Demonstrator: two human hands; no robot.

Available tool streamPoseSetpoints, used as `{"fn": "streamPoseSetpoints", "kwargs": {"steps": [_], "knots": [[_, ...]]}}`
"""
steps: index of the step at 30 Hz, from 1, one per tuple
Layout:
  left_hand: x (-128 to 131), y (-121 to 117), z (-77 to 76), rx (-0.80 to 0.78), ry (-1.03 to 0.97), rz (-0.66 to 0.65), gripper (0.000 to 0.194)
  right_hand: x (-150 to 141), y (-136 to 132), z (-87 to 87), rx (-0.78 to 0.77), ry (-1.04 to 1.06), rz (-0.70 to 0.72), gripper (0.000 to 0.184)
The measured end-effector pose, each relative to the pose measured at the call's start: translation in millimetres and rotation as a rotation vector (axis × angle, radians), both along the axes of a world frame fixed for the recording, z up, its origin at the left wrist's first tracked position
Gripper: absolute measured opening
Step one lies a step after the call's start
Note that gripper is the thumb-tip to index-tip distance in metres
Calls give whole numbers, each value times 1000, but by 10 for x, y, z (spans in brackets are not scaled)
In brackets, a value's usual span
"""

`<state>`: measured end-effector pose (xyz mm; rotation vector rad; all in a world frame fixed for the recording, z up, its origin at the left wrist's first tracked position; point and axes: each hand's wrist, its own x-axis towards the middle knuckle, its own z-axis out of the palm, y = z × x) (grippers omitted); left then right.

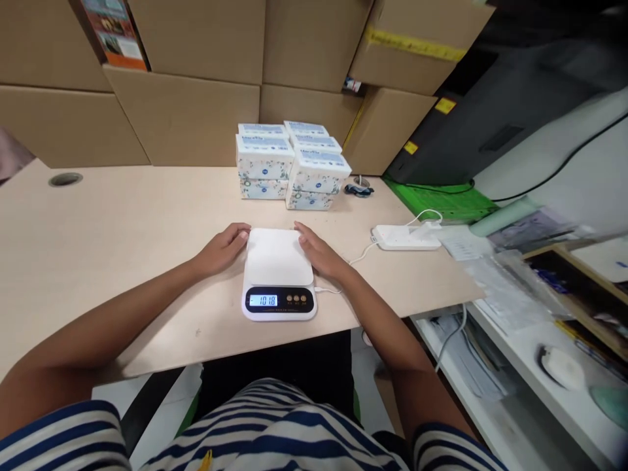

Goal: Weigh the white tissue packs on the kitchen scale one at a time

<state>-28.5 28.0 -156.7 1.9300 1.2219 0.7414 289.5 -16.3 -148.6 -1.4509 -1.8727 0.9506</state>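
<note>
A white digital kitchen scale (279,261) sits near the front edge of the light wooden desk (122,222). Its lit display (263,300) reads 1018. My left hand (223,248) rests against the scale's left side, fingers curled along the edge. On the other side, my right hand (318,252) lies against the platform with its fingers laid along the edge. Both hands grip the scale between them. Nothing lies on the platform. Behind the scale stand stacked white tissue boxes (289,163).
Cardboard boxes (196,111) line the back of the desk. A white power strip (405,237) with a cable lies to the right. A lower shelf (540,314) at right holds papers, plastic bags and a wooden frame. A cable hole (65,178) sits far left.
</note>
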Motion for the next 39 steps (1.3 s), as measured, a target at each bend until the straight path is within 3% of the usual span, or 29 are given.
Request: {"fn": "streamPoseSetpoints", "kwargs": {"steps": [4,6,8,11,14,16,18,31,35,39], "knots": [[-2,-37,77,6,48,-2,101,9,-23,-16,81,-31,-16,121],[-3,-50,103,7,59,-2,101,71,41,66,187,-78,-45,120],[-6,-57,112,-3,53,-15,99,174,223,267,336,-201,-95,118],[-19,-52,93,-23,9,-59,100,330,717,739,493,-478,-166,115],[-37,-34,46,-44,-61,-80,104,389,1238,1149,395,-700,-159,133],[-43,-21,17,-53,-94,-82,105,379,1442,1263,258,-776,-113,142],[-43,-16,1,-51,-95,-71,105,362,1498,1260,185,-804,-62,140],[24,-33,52,0,-61,-76,96,596,1318,1086,330,-778,-129,116],[50,5,-12,-20,-106,-95,87,647,884,1240,396,-659,-78,118],[92,60,-99,-42,-218,-52,97,312,245,1322,322,-574,144,125]]}}
